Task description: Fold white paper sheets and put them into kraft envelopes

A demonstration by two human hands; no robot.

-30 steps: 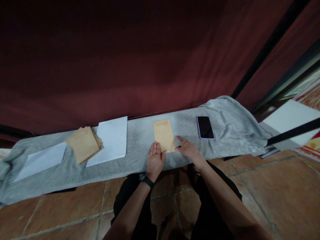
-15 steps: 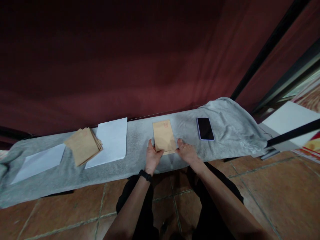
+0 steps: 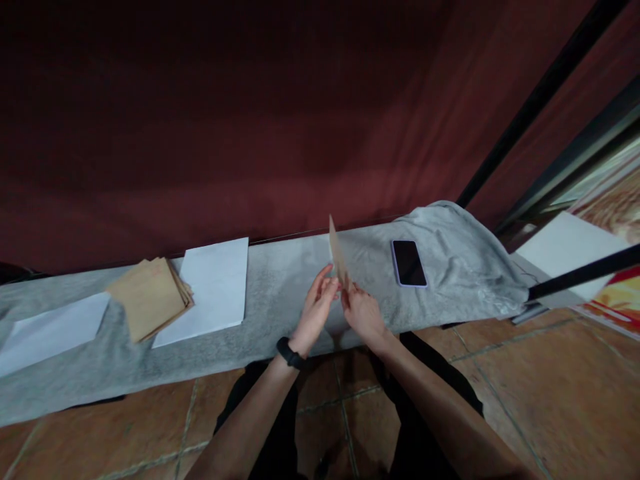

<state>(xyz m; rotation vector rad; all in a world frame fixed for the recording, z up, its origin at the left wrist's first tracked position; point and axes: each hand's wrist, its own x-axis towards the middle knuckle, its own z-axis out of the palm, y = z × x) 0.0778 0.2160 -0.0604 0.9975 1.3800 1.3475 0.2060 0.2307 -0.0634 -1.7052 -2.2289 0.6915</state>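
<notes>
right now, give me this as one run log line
left hand: at brown envelope; right hand: holding it; envelope: seen nearly edge-on; phone: right, on grey cloth; envelope stack: partly on white paper

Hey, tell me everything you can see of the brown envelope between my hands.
The envelope is thin, flat, plain tan and looks like paper. It stands tilted up, nearly edge-on to the camera, so its faces barely show and no print can be made out. Your right hand holds its near end; your left hand is right beside that end, its contact unclear. It is over the grey cloth, left of the phone.
</notes>
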